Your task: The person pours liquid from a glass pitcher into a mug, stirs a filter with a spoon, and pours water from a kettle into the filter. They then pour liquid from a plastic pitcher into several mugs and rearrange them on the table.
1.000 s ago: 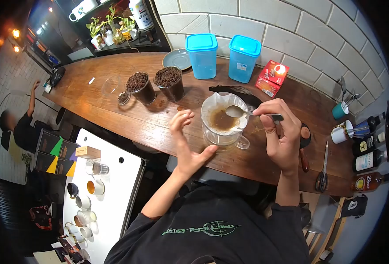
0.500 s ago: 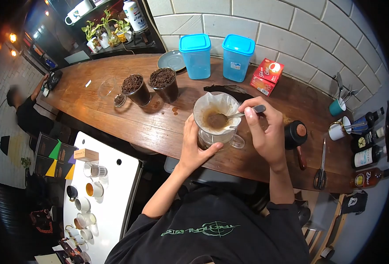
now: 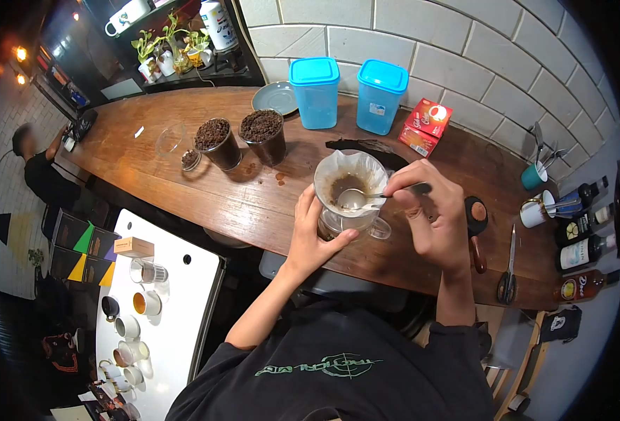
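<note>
A white paper filter (image 3: 371, 167) lines a dripper on top of a glass coffee server (image 3: 332, 226), with wet brown coffee grounds (image 3: 345, 184) inside. My left hand (image 3: 310, 235) is curled round the left side of the server, thumb across its front. Between the thumb and fingers of my right hand (image 3: 432, 214) is the handle of a metal spoon (image 3: 352, 201). Its bowl is inside the filter, at the front of the coffee. Part of the spoon's handle is hidden by my fingers.
Two cups of dark grounds (image 3: 262, 130) stand left of the dripper. Behind it are blue-lidded containers (image 3: 315, 98) and a red box (image 3: 426, 126). A black-headed tool with a wooden handle (image 3: 478, 254), scissors (image 3: 508, 281) and bottles (image 3: 587, 251) are at right. A person (image 3: 47, 175) is at far left.
The spoon bowl has turned so its shiny face now shows, and my right hand has rolled and shifted slightly right. My left hand stays on the server.
</note>
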`<state>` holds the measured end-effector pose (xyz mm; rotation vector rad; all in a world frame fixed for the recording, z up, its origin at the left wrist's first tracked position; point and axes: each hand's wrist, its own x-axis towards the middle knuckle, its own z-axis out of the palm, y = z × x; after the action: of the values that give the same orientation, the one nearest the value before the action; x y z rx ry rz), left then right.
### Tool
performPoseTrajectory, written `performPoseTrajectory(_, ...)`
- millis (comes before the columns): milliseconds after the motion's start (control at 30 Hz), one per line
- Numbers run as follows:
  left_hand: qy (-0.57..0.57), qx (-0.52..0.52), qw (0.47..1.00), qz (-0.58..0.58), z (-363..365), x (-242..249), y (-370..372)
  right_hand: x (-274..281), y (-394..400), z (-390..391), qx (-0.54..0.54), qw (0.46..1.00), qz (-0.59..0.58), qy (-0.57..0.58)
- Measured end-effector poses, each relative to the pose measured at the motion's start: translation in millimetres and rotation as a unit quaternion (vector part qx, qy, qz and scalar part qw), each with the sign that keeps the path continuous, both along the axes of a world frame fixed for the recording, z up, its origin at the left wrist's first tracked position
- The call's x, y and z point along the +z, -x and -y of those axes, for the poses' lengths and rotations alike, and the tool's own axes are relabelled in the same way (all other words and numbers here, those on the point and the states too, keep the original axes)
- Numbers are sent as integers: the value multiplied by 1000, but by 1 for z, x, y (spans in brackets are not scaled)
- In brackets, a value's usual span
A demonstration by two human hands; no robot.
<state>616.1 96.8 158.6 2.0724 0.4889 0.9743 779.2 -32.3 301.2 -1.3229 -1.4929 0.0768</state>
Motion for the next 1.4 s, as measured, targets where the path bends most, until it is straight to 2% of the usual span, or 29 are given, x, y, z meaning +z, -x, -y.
performPoseTrajectory(233,2,-3,1000,-5,0,-2,0,-1,5,-6,-4,996,83,15)
performPoseTrajectory(300,-2,-4,1000,0,-1,-2,-1,-1,6,-7,-30,995,94,-10)
performPoseTrajectory(433,6,-7,1000,1,0,1,0,11,14,-2,-54,994,81,-52)
performPoseTrajectory(667,20,-8,1000,-16,0,1,1,16,20,-3,2,998,64,-11)
performPoseTrajectory(867,27,-5,999,-26,2,2,2,2,6,-18,-8,995,98,15)
performPoseTrajectory(1167,14,-3,999,-45,1,-1,4,8,1,-11,-42,994,102,-10)
performPoseTrajectory(1267,20,0,999,-39,2,-1,3,6,-2,-11,-55,988,146,-7)
performPoseTrajectory(1400,24,-7,999,-32,1,-1,2,-2,3,-11,-28,995,100,3)
